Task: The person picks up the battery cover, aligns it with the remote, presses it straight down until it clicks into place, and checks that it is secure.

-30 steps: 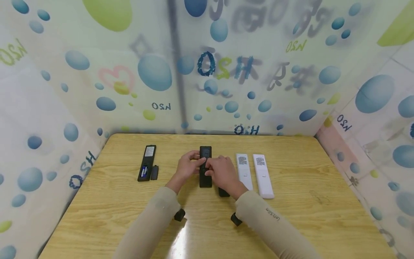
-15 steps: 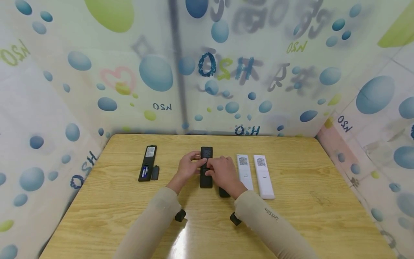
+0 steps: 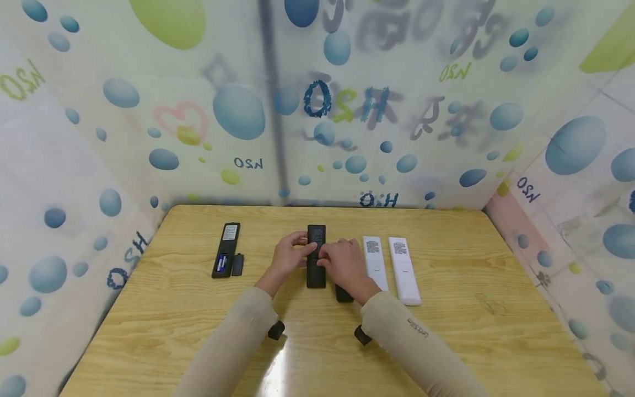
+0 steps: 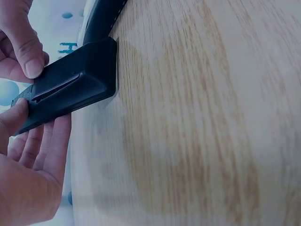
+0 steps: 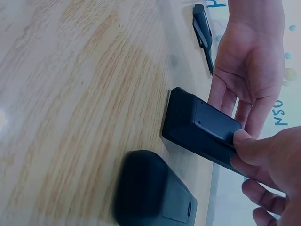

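Note:
A black remote control (image 3: 316,277) lies back side up at the middle of the table. My left hand (image 3: 289,256) grips it from the left, thumb on its back and fingers along its side. My right hand (image 3: 345,263) pinches at its battery cover (image 4: 59,75), the thumb on the cover's far end. In the left wrist view a dark slit runs along the cover's edge, so it looks slightly raised. The inside of the compartment is hidden. Under my right wrist lies another black remote (image 3: 344,294), partly covered from the head camera.
To the left lies a black remote (image 3: 228,245) with its compartment uncovered and batteries (image 3: 221,262) inside. Its loose cover (image 3: 237,264) sits beside it. Two white remotes (image 3: 375,263) lie back side up to the right. A patterned wall hanging (image 3: 238,110) rises behind the table (image 3: 471,331).
My right hand has shifted very slightly to the right at the cover. The left hand and the remote it grips stay in place.

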Demonstrator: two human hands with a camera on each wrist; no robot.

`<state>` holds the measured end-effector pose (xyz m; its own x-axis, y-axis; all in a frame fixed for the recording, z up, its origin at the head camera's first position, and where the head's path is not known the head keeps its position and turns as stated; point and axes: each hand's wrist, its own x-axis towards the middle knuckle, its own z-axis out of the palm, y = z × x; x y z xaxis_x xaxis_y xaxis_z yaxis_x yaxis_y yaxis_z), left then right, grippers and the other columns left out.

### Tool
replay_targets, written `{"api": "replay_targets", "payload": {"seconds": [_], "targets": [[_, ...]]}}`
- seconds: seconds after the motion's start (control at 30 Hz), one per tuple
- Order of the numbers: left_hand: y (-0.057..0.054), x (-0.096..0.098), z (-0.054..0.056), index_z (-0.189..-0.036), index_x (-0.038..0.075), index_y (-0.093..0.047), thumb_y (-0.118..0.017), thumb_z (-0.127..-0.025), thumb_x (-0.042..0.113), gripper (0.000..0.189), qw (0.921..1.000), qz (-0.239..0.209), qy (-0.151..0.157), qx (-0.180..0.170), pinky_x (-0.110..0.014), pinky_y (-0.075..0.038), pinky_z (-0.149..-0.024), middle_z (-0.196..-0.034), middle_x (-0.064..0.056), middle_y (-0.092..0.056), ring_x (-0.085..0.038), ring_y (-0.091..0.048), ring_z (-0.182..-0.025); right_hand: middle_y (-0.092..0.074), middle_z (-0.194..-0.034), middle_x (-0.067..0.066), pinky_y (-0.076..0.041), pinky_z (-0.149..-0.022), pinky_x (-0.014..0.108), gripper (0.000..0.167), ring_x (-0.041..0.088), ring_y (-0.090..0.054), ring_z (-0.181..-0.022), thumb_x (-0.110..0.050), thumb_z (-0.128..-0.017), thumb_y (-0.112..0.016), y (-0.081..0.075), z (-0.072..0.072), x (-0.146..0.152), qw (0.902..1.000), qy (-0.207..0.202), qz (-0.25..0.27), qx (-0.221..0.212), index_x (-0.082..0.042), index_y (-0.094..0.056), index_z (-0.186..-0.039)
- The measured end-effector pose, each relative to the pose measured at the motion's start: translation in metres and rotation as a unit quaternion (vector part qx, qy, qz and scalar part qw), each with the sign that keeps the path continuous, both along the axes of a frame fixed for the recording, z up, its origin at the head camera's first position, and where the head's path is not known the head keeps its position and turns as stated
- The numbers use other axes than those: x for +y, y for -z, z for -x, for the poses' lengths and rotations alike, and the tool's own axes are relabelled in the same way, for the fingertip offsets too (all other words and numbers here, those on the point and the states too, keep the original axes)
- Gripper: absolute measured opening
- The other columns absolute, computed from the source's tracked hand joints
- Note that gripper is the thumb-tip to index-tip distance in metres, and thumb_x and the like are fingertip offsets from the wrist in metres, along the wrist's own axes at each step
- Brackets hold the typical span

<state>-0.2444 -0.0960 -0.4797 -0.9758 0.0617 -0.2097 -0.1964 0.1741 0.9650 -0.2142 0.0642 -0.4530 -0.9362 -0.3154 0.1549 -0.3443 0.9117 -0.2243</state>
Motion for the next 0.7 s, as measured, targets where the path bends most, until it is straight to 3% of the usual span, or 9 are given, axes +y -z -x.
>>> {"api": "replay_targets", "payload": {"seconds": [0.2, 0.4, 0.7], "targets": [[-0.0032, 0.0011, -0.001, -0.131, 0.016, -0.06, -0.07, -0.091, 0.022, 0.042, 1.0, 0.002, 0.005, 0.004, -0.035, -0.062, -0.069, -0.122, -0.014, -0.06, -0.02, -0.071, -0.081, -0.068, -0.078, -0.009, -0.046, -0.081, 0.039, 0.019, 0.016, -0.056, -0.076, -0.04, -0.085, -0.073, -0.0037, 0.0006, 0.003, 0.9997, 0.006, 0.007, -0.022, -0.023, -0.072, -0.092], [-0.0071, 0.0013, -0.0033, -0.133, 0.015, -0.059, -0.07, -0.091, 0.02, 0.043, 1.0, 0.0, 0.005, 0.003, -0.036, -0.062, -0.07, -0.123, -0.014, -0.059, -0.019, -0.07, -0.087, -0.061, -0.07, -0.008, -0.048, -0.08, 0.04, 0.034, 0.017, -0.056, -0.076, -0.048, -0.083, -0.072, -0.0063, 0.0033, 0.0071, 0.9984, 0.039, -0.017, -0.037, -0.019, -0.07, -0.102], [-0.0081, 0.0022, -0.0048, -0.133, 0.015, -0.059, -0.07, -0.091, 0.02, 0.044, 0.9999, 0.008, 0.005, 0.008, -0.035, -0.062, -0.07, -0.123, -0.015, -0.06, -0.018, -0.07, -0.083, -0.065, -0.078, -0.003, -0.047, -0.081, 0.041, 0.045, 0.019, -0.055, -0.078, -0.055, -0.083, -0.068, -0.0036, 0.0056, 0.0054, 0.9961, 0.058, -0.042, -0.052, -0.019, -0.073, -0.11]]}}
